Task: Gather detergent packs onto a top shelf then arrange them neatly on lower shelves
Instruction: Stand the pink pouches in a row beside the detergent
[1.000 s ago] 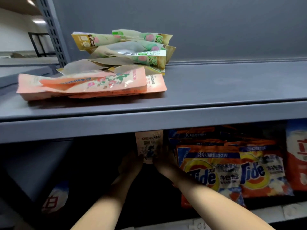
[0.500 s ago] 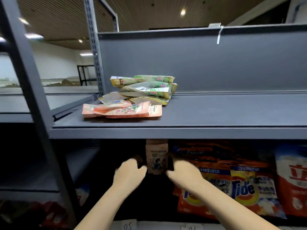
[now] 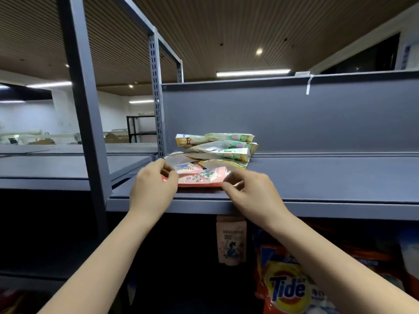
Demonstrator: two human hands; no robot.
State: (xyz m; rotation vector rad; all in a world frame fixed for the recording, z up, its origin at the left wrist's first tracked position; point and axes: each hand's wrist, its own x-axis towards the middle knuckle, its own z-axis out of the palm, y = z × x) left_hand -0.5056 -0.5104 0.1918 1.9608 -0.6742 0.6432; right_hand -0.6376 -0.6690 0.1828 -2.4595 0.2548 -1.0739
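Note:
On the grey top shelf (image 3: 317, 177) lies a flat stack of pink flowered detergent packs (image 3: 199, 177), with a pile of green and cream packs (image 3: 222, 148) behind it. My left hand (image 3: 154, 186) pinches the left end of the pink stack, fingers on top and thumb at the front. At the stack's right end my right hand (image 3: 247, 191) has curled fingers and thumb closing on the edge. A small beige pouch (image 3: 231, 243) stands upright on the shelf below, under my right wrist.
Orange Tide bags (image 3: 288, 288) fill the lower shelf to the right of the pouch. A grey upright post (image 3: 86, 109) stands at the left, a perforated one (image 3: 156, 98) behind the packs. The shelf's back panel (image 3: 294, 116) rises behind the pile.
Both hands left the beige pouch on the lower shelf and rose to the top shelf, where they now hold the ends of the pink stack. The view tilted upward.

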